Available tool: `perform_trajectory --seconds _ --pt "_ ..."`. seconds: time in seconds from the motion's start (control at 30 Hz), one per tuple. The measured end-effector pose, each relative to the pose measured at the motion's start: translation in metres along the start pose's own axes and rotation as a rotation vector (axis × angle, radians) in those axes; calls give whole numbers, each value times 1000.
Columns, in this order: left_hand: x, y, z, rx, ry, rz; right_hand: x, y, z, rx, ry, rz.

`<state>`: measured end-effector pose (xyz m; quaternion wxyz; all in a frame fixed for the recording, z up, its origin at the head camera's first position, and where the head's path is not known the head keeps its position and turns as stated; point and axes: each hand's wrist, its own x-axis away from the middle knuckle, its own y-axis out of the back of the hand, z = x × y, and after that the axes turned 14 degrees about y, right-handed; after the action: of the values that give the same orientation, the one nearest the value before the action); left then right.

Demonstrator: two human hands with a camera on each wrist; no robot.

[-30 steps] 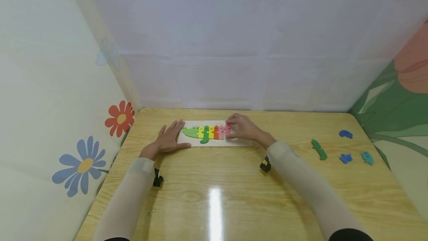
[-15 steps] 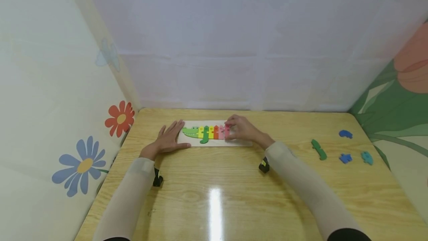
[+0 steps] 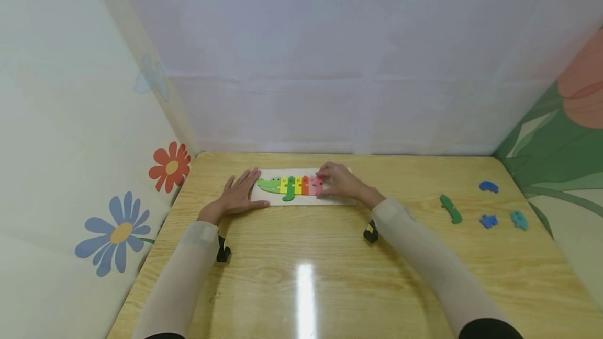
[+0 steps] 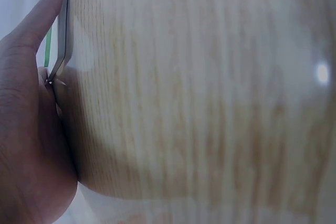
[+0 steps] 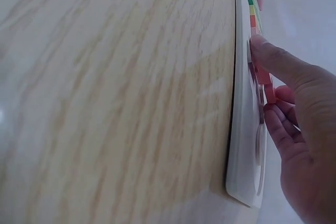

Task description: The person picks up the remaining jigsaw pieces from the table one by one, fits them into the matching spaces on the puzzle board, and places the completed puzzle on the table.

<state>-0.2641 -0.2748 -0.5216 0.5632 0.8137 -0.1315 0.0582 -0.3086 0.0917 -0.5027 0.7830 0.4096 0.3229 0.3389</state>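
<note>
A white puzzle board (image 3: 306,201) lies at the table's far side, bearing a crocodile with a green head (image 3: 269,185) and a row of coloured body pieces in yellow, green, orange and pink. My left hand (image 3: 237,196) rests spread on the board's left end, its thumb (image 4: 44,11) along the front edge. With thumb and fingers, my right hand (image 3: 346,182) pinches a pinkish-red puzzle piece (image 5: 265,77) at the right end of the row. That piece sits against the lighter pink one; in the right wrist view part of it stands raised above the board.
On the right of the wooden table (image 3: 282,245) lie loose puzzle pieces: a dark green one (image 3: 451,209), a curved blue one (image 3: 489,187), a smaller blue one (image 3: 489,221) and a teal one (image 3: 520,220). A white cloth wall (image 3: 282,93) stands behind the table.
The right hand has shifted slightly left and down with the pinkish-red piece, closing the gap to the lighter pink piece. The left hand has stayed in place.
</note>
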Motion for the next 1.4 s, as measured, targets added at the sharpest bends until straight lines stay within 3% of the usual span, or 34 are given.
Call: perform_trajectory --seconds 0.4,0.77,1.07,1.4 --pt "-9 -8 8 15 -2 -6 -2 -3 -8 -5 7 11" --pt "1 -2 3 48 -23 -15 -3 -4 -8 -15 3 23" --pt "0 1 0 5 -5 -1 -2 -5 -8 -33 -20 20" --pt "-3 -5 5 28 -17 -7 -2 -5 -9 -51 -19 22"
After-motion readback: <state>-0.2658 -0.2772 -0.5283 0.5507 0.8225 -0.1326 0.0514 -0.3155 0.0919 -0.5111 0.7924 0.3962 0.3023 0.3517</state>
